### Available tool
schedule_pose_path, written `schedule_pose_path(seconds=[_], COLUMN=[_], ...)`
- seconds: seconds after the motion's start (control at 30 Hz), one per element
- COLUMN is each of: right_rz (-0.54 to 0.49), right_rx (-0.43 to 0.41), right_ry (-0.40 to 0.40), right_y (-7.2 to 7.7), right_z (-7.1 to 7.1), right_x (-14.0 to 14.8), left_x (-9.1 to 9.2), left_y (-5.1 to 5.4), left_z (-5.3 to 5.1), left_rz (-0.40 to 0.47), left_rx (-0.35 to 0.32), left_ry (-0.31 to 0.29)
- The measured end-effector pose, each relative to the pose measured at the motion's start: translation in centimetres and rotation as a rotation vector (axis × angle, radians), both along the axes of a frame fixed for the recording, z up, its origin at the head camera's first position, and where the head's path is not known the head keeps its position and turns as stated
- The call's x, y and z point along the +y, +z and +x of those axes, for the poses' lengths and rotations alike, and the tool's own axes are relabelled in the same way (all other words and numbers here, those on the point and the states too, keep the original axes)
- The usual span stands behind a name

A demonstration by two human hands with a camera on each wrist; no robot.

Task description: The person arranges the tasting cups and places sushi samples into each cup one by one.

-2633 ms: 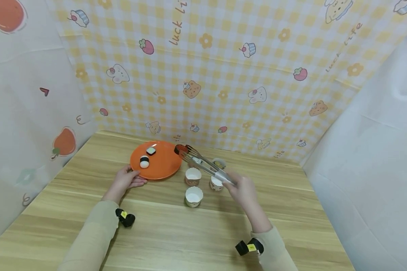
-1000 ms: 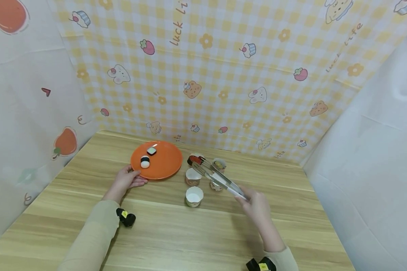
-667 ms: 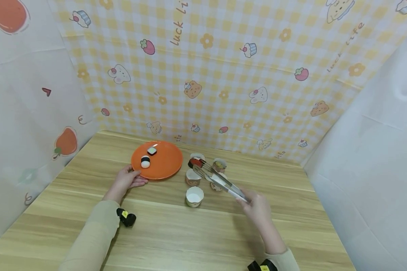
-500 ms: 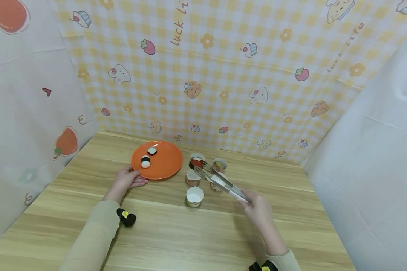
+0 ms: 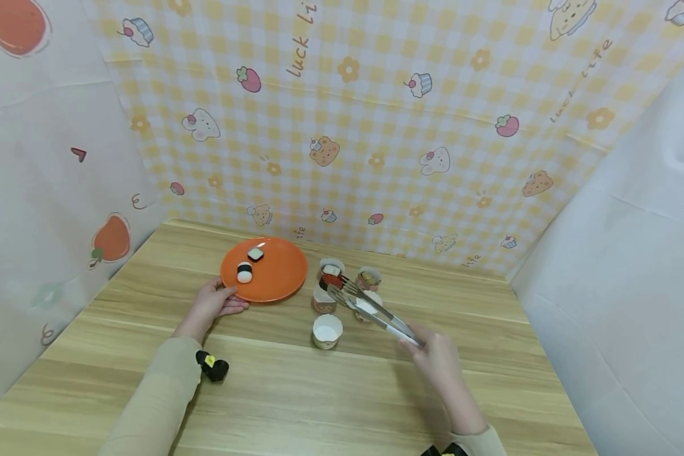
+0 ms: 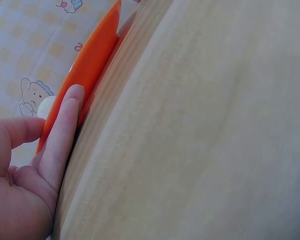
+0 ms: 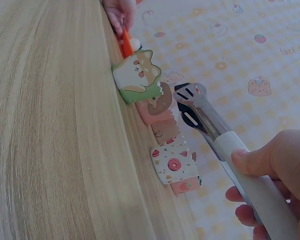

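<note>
My left hand [image 5: 213, 301] pinches the near-left rim of an orange plate [image 5: 279, 275], thumb above and fingers beneath in the left wrist view. On the plate lie a white toy sushi piece with a black band [image 5: 244, 272] and a small black-edged roll with a pale top [image 5: 255, 254]. My right hand [image 5: 436, 356] grips metal tongs [image 5: 383, 316]. Between the tong tips is a black-sided toy sushi roll with a red top [image 5: 333, 280], above the middle-left paper cup [image 5: 324, 304]. From the right wrist view, the tong tips [image 7: 190, 102] stand over the cups, the roll partly hidden.
Several paper cups are grouped right of the plate. A back cup [image 5: 332, 263] holds something white, another cup [image 5: 369, 277] something yellowish-green. The nearest cup [image 5: 327, 332] shows a bare white inside. A checked cloth [image 5: 376, 190] hangs behind the wooden table [image 5: 296, 405].
The right hand has carried the red-topped roll in the tongs from the plate's right edge to over the cups, lately shifting slightly nearer. The left hand stays on the plate.
</note>
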State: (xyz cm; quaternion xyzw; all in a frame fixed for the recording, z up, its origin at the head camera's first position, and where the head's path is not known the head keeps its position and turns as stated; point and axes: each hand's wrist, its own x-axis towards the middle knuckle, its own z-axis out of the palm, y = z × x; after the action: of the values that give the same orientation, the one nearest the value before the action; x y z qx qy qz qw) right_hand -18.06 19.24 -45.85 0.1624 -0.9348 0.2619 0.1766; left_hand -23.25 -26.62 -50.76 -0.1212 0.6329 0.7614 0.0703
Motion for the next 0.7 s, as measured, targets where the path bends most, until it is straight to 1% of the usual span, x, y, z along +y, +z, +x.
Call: schedule_pose_path(seconds=[0.1, 0.27, 0.43, 0.7], right_rz=[-0.005, -0.011, -0.006, 0.020], right_rx=[-0.019, -0.028, -0.046, -0.045], right_ry=[0.002, 0.006, -0.006, -0.017], right_y=[0.08, 0.20, 0.32, 0.60], right_z=[0.07, 0.13, 0.16, -0.01], right_x=[0.02, 0.04, 0.13, 0.22], left_x=[0.00, -0.02, -0.05, -0.03], left_y=[0.02, 0.02, -0.02, -0.10], left_z=[0.02, 0.03, 0.01, 0.01], left_rz=[-0.001, -0.001, -0.002, -0.004], left_rx=[-0.001, 0.002, 0.004, 0.007], left_ry=[0.000, 0.001, 0.002, 0.003])
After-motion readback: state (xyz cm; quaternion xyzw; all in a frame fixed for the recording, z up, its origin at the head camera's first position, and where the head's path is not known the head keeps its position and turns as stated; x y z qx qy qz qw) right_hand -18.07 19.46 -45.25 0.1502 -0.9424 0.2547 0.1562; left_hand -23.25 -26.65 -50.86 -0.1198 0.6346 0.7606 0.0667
